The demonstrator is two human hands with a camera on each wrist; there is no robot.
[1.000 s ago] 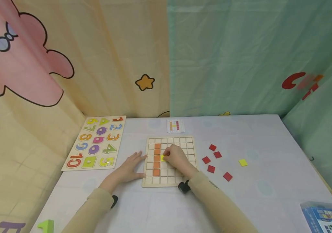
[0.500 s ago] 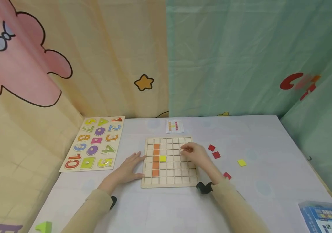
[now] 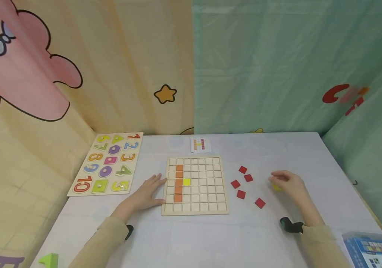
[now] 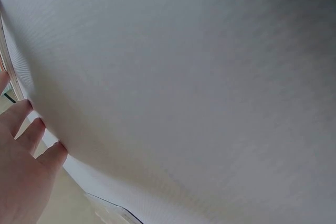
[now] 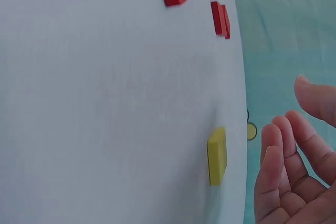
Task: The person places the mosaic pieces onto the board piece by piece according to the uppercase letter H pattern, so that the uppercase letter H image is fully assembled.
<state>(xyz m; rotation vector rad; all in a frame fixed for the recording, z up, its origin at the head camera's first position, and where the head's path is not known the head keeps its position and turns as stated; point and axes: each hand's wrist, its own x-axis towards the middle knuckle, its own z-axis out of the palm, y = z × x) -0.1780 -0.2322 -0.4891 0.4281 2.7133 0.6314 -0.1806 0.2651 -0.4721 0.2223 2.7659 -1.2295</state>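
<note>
A square wooden grid board (image 3: 199, 195) lies mid-table, with a column of orange tiles (image 3: 179, 182) and one yellow tile (image 3: 186, 181) set in its cells. My left hand (image 3: 145, 195) rests at the board's left edge, fingers spread and touching it. Over the table to the right of the board, my right hand (image 3: 289, 186) hovers above a loose yellow tile (image 5: 217, 156). Its thumb and fingers are apart in the right wrist view, holding nothing. Several red tiles (image 3: 241, 194) lie between the board and my right hand.
Behind the board lies a small pattern card (image 3: 201, 144). A number and shape puzzle board (image 3: 107, 163) occupies the table's back left. A green block (image 3: 51, 259) sits at the front left, and a blue box (image 3: 375, 249) at the front right.
My right hand has let go of the yellow tile in the grid and moved right, past the red tiles, to the loose yellow tile. My left hand has stayed at the board's edge.
</note>
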